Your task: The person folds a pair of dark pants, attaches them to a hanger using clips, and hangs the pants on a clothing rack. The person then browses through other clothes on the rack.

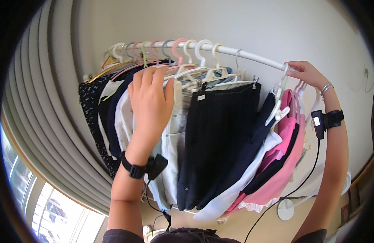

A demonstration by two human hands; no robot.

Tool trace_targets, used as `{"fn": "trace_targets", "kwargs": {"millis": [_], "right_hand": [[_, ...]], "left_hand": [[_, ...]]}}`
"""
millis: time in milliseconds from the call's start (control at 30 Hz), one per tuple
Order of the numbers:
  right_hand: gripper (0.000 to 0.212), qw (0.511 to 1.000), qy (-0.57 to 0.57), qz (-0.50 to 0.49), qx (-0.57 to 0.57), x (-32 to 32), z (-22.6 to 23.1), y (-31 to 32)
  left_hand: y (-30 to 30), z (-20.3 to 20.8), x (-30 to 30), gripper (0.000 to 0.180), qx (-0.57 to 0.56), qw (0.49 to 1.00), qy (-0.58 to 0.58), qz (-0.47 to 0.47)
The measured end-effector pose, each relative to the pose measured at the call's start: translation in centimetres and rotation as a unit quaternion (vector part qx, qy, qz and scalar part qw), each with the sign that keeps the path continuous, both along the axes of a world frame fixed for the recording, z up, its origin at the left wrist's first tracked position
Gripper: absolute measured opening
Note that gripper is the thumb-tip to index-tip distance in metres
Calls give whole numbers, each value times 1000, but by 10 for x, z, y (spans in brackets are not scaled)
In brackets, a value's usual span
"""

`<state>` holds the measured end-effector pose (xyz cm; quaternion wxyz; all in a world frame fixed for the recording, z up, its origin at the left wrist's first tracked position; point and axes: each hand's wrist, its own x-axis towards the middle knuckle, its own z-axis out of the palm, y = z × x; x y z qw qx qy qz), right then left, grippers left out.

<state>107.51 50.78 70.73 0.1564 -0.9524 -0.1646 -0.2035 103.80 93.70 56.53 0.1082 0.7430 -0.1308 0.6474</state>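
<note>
A row of clothes hangs from a white rail (251, 55). My left hand (152, 95) lies against the tops of the hung garments on the left, beside a light denim garment (174, 141); its fingers are stretched, the thumb apart, and the fingertips are partly hidden. At the right end of the rail, my right hand (307, 73) is closed around the top of a white hanger (281, 95). Between the hands, black trousers (223, 141) hang by clips from a hanger with a metal hook. Dark navy trousers (258, 141) hang just under the right hand's hanger.
Pink garments (286, 162) hang on the right, with a pale blue one (231, 196) beside them. A black floral garment (89, 109) hangs at the far left by a grey curtain (57, 121). A window (53, 210) is lower left. Black cables run from both wristbands.
</note>
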Motion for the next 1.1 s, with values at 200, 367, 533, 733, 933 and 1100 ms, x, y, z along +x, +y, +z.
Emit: {"fn": "trace_targets", "kwargs": {"millis": [200,367,533,733,933,1100], "right_hand": [[53,999,1,-49,-24,-6,7,34],[52,996,-30,-47,-65,-4,10,53],[48,998,-22,-16,-60,25,2,52],[47,997,70,3,26,21,2,62],[50,978,110,143,101,34,4,40],[54,992,121,30,33,17,12,64]], "left_hand": [[25,-6,27,17,66,994,74,-37],[29,-5,36,19,102,987,118,-47],[34,0,43,22,89,973,181,-110],[61,13,52,26,-40,960,245,-128],[68,-3,76,20,2,985,34,-167],[18,19,-2,18,-86,960,-9,-266]]}}
